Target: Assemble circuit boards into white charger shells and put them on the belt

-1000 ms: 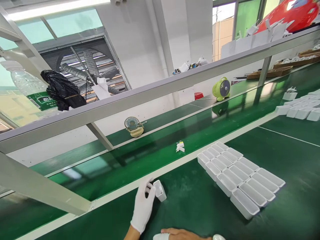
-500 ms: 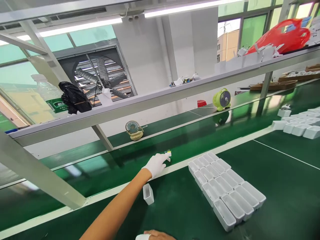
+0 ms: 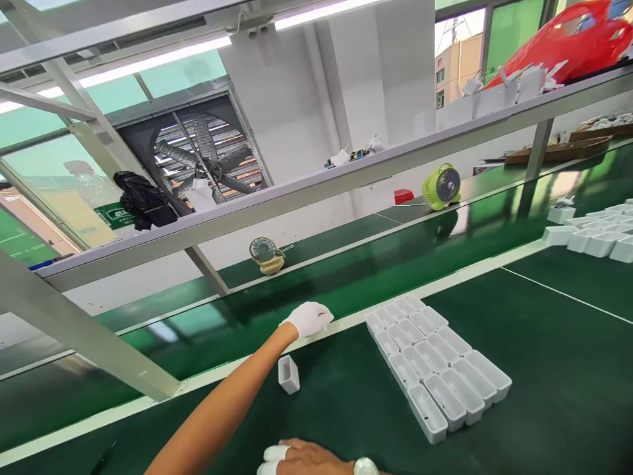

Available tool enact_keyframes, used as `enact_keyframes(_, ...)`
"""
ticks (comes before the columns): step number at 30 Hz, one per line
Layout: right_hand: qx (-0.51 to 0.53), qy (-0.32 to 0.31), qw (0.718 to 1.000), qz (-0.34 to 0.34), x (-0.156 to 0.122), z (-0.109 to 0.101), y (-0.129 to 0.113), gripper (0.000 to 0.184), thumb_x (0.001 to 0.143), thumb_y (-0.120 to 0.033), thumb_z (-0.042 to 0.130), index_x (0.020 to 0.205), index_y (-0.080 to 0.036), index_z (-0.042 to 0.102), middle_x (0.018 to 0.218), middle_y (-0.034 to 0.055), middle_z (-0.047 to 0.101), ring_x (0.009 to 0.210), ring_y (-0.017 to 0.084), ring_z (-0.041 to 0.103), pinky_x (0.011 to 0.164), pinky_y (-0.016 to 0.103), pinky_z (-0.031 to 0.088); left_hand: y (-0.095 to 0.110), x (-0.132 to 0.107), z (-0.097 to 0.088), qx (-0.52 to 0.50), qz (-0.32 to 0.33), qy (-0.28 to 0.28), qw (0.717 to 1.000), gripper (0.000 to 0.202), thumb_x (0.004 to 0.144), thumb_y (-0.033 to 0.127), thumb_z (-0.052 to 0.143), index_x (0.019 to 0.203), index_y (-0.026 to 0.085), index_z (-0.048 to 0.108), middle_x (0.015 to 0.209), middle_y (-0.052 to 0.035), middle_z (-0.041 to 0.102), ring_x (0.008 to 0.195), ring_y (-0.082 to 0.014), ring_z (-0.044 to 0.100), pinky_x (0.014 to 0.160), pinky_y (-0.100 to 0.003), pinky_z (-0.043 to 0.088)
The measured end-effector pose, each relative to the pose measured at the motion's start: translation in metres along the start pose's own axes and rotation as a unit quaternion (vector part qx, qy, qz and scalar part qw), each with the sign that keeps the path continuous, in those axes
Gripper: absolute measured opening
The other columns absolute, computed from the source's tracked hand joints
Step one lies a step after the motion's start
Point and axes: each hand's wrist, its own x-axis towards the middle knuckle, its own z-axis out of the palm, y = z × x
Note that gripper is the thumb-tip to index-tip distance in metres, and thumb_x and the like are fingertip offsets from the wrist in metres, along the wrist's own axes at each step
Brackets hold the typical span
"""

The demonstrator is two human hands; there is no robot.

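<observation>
My left hand [image 3: 310, 319], in a white glove, is closed at the pale rail [image 3: 346, 322] beside the green conveyor belt. Its fingers cover a small electronic part, hidden from view now. Below the glove, a single white open-topped plastic case [image 3: 289, 375] stands on the dark green work surface [image 3: 356, 409]. At the bottom edge lies my right hand [image 3: 309, 458], back up, with white finger cots on two fingers and a watch at the wrist. Its fingers stretch leftward, partly cut off by the frame. To the right, several similar cases [image 3: 429, 363] form a block of rows.
More white cases [image 3: 601, 231] stand at the far right. Beyond the belt [image 3: 386, 270] are a cream fan [image 3: 266, 256] and a green fan [image 3: 442, 187]. A shelf [image 3: 306, 201] crosses above, with a slanted metal post [image 3: 93, 336] at left. A dark slim object [image 3: 103, 458] lies lower left.
The small part with a yellow piece, seen at my left fingertips, is now out of sight. My left hand has closed and drawn back to the rail. More of my right hand shows.
</observation>
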Motion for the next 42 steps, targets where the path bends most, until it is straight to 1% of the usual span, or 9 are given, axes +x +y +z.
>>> enact_keyframes(5,-0.005,0.005,0.999,0.041,-0.005,-0.044,-0.021,0.032,0.097,-0.045,0.056,0.110,-0.018,0.067,0.131,0.0045,0.066,0.127,0.024,0.056,0.108,0.036,0.044,0.042,-0.058,0.025,-0.038,0.029,-0.003,0.999,0.032,0.088,0.039,0.052,0.070,0.022,0.073,0.076,-0.0024,0.072,0.072,-0.0181,0.064,0.072,-0.027,0.048)
enact_keyframes(7,0.019,0.007,0.997,0.073,-0.007,-0.060,-0.031,0.037,0.099,-0.046,0.049,0.115,-0.016,0.065,0.134,0.0066,0.064,0.131,0.025,0.053,0.112,0.037,0.041,0.048,-0.077,0.026,-0.072,0.054,0.038,0.995,0.031,0.090,0.042,0.052,0.078,0.024,0.075,0.080,-0.0019,0.071,0.075,-0.0182,0.064,0.074,-0.028,0.049)
enact_keyframes(11,0.040,-0.006,0.994,0.099,-0.008,-0.077,-0.041,0.038,0.101,-0.041,0.043,0.119,-0.015,0.064,0.136,0.0076,0.063,0.134,0.024,0.048,0.118,0.037,0.031,0.026,-0.103,0.011,-0.136,0.042,0.215,0.966,0.032,0.088,0.047,0.058,0.104,0.024,0.074,0.105,-0.0051,0.070,0.099,-0.0221,0.064,0.090,-0.034,0.052)
enact_keyframes(14,0.020,-0.013,0.996,0.085,-0.008,-0.076,-0.041,0.036,0.102,-0.039,0.043,0.119,-0.016,0.064,0.136,0.0083,0.062,0.135,0.023,0.048,0.117,0.038,0.032,-0.008,-0.119,0.015,-0.204,-0.033,0.265,0.942,0.047,0.084,0.049,0.065,0.122,0.022,0.066,0.123,-0.0080,0.065,0.116,-0.0253,0.061,0.096,-0.038,0.052)
enact_keyframes(19,-0.041,-0.060,0.996,0.044,-0.004,-0.081,-0.026,0.028,0.096,-0.035,0.052,0.080,-0.019,0.068,0.086,0.0052,0.072,0.087,0.020,0.066,0.089,0.036,0.048,-0.057,-0.141,0.071,-0.311,-0.092,0.232,0.917,0.080,0.075,0.040,0.075,0.145,0.018,0.043,0.140,-0.0144,0.056,0.130,-0.0280,0.055,0.106,-0.043,0.048)
enact_keyframes(23,-0.101,-0.035,0.977,0.183,-0.003,-0.113,-0.008,0.033,0.097,-0.033,0.051,0.071,-0.018,0.066,0.071,0.0070,0.068,0.070,0.020,0.062,0.074,0.035,0.048,-0.068,-0.147,0.107,-0.365,-0.114,0.202,0.901,0.078,0.076,0.040,0.074,0.144,0.017,0.042,0.136,-0.0125,0.061,0.126,-0.0261,0.058,0.110,-0.044,0.045)
enact_keyframes(28,-0.162,-0.064,0.892,0.417,-0.019,-0.151,0.007,0.036,0.096,-0.038,0.057,0.118,-0.011,0.065,0.117,0.0195,0.068,0.113,0.033,0.061,0.099,0.045,0.044,-0.057,-0.150,0.108,-0.317,-0.122,0.225,0.913,0.071,0.068,0.042,0.079,0.130,0.018,0.055,0.125,-0.0095,0.065,0.117,-0.0282,0.061,0.106,-0.043,0.045)
enact_keyframes(32,-0.158,-0.143,0.833,0.511,-0.038,-0.150,0.014,0.041,0.088,-0.040,0.067,0.114,-0.009,0.066,0.113,0.0235,0.069,0.111,0.036,0.063,0.094,0.045,0.047,-0.053,-0.158,0.108,-0.309,-0.133,0.228,0.914,0.050,0.069,0.043,0.077,0.111,0.020,0.064,0.104,-0.0040,0.069,0.098,-0.0253,0.065,0.093,-0.040,0.051)
enact_keyframes(42,-0.142,-0.147,0.830,0.518,-0.044,-0.150,0.020,0.016,0.084,-0.015,0.057,0.096,-0.012,0.068,0.097,0.0164,0.069,0.097,0.030,0.066,0.087,0.037,0.048,-0.055,-0.187,0.119,-0.358,-0.128,0.207,0.901,0.056,0.071,0.037,0.075,0.122,0.022,0.057,0.117,-0.0050,0.066,0.108,-0.0248,0.063,0.102,-0.041,0.048)
